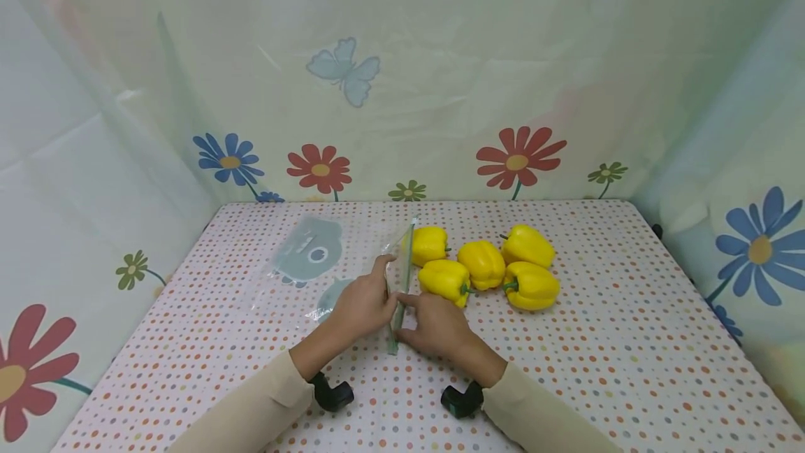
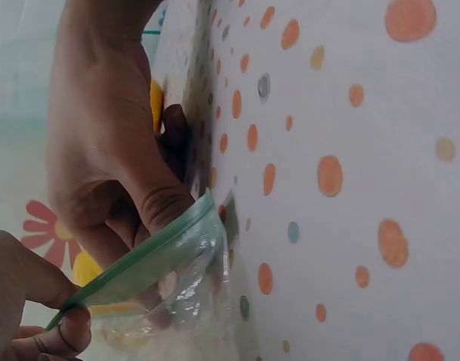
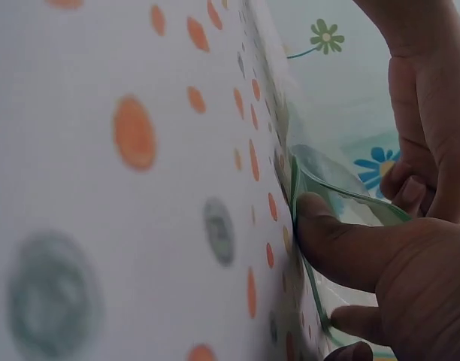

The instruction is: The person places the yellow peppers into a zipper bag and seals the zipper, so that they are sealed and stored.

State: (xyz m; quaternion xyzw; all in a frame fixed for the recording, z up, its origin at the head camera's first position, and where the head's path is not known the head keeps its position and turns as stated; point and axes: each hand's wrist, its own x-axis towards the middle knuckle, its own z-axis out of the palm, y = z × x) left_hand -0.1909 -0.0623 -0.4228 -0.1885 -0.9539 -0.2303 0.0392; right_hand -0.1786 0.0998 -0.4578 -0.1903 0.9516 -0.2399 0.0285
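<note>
A clear zip bag (image 1: 308,252) with a green-edged mouth and blue-grey cartoon prints lies across the table, its mouth toward the right. My left hand (image 1: 361,305) pinches one green rim (image 2: 151,244) between thumb and finger, lifting it away from the other. My right hand (image 1: 435,324) is at the mouth with thumb and forefinger spread. In the right wrist view its thumb (image 3: 343,244) presses along the lower rim near the tabletop. Through the plastic in the left wrist view, a right fingertip shows inside the mouth. Several yellow bell peppers (image 1: 481,264) lie just right of the bag.
The table (image 1: 604,369) wears a dotted cover. Floral sheeting (image 1: 434,89) hangs behind it and on both sides. Black wrist-worn devices (image 1: 462,399) sit under the forearms. One pepper (image 1: 430,245) lies partly behind the raised bag edge.
</note>
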